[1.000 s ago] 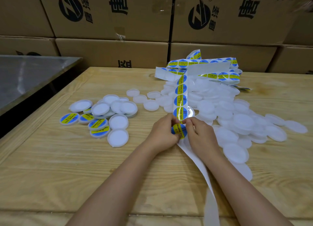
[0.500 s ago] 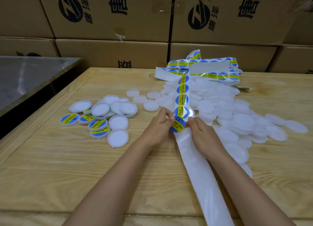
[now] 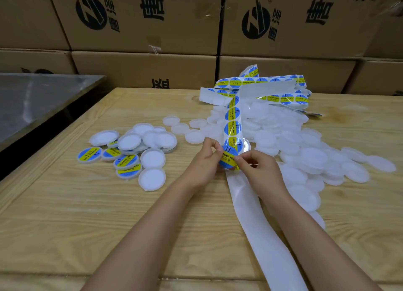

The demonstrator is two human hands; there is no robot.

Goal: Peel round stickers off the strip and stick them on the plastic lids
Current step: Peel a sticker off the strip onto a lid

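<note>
round sticker, blue with a yellow band, is sitting at the near end of the printed run on the strip, above the middle of the wooden surface. left hand is pinching the sticker's left edge, fingers closed together on it; right hand is gripping its right edge, fingers clamped on the sticker and the strip there. cannot tell whether the sticker is lifting off the backing. the strip is running away from the hands toward a tangled heap of sticker strip at the far side of the surface; the bare white backing is trailing from under the hands toward the near edge. just right of the hands, a large loose pile of plain white plastic lids is spreading across the surface, some overlapping. well to the left, a smaller group of lids is lying in a cluster; several at its near-left edge are carrying stickers, the stickered lids partly overlapping each other. a grey metal table is standing beside the surface on the left. stacked cardboard boxes with dark printing are filling the background.
</note>
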